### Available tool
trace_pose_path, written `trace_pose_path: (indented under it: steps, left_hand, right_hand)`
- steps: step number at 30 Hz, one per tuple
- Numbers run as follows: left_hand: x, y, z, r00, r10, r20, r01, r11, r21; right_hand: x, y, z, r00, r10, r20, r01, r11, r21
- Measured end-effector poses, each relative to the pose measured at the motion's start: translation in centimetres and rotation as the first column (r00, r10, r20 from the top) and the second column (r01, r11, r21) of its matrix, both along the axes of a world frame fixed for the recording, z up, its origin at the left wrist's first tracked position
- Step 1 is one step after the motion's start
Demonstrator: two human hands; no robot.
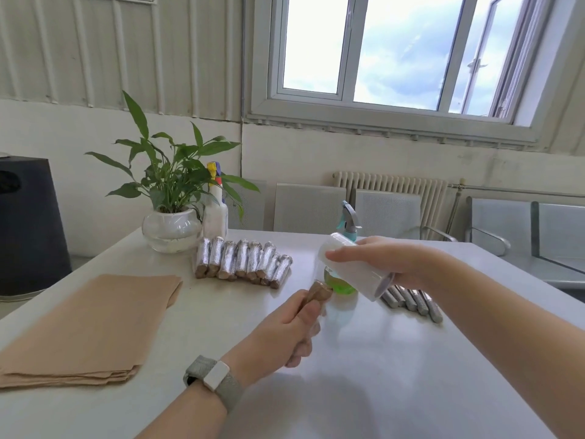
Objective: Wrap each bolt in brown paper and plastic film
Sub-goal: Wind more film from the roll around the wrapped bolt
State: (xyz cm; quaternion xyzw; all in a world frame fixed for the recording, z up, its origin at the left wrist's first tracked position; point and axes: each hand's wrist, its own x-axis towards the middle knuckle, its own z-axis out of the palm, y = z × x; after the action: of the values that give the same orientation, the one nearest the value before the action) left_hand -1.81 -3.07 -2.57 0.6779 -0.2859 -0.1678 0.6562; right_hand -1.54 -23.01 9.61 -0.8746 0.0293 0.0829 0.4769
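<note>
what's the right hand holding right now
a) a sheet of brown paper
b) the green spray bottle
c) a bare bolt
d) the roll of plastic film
d: the right hand grips the roll of plastic film above the table, while the left hand holds the paper-wrapped bolt just below it.

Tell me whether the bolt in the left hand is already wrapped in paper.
Wrapped in brown paper: the bolt sticking out of the left hand shows only crumpled brown covering, no bare metal.
</note>
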Motion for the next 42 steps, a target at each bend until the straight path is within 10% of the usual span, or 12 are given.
trace_pose_path:
  steps: [9, 20, 30, 42]
  left_hand:
    - [0.2, 0.0, -0.4, 0.993, 0.092, 0.076, -0.097, 0.992, 0.075]
    - [1.2, -0.1, -0.4, 0.978, 0.178, -0.111, -0.187, 0.979, -0.077]
    - [2.3, 0.2, -0.1, 0.884, 0.177, -0.433, -0.333, 0.887, -0.319]
    - [2.4, 1.8, 0.9, 0.766, -0.087, -0.637, -0.374, 0.745, -0.553]
  right_hand:
    - [-0.8, 0.6, -0.5, 0.999, 0.045, 0.005, -0.045, 0.998, 0.052]
    - [-2.3, 4.4, -1.3, 0.953, 0.122, 0.279, -0.020, 0.939, -0.344]
    - [-2.6, 7.2, -7.2, 0.475, 0.427, 0.769, 0.310, 0.737, -0.600]
    - [-1.4, 8.2, -11.6, 0.309, 0.517, 0.798, 0.266, 0.759, -0.594]
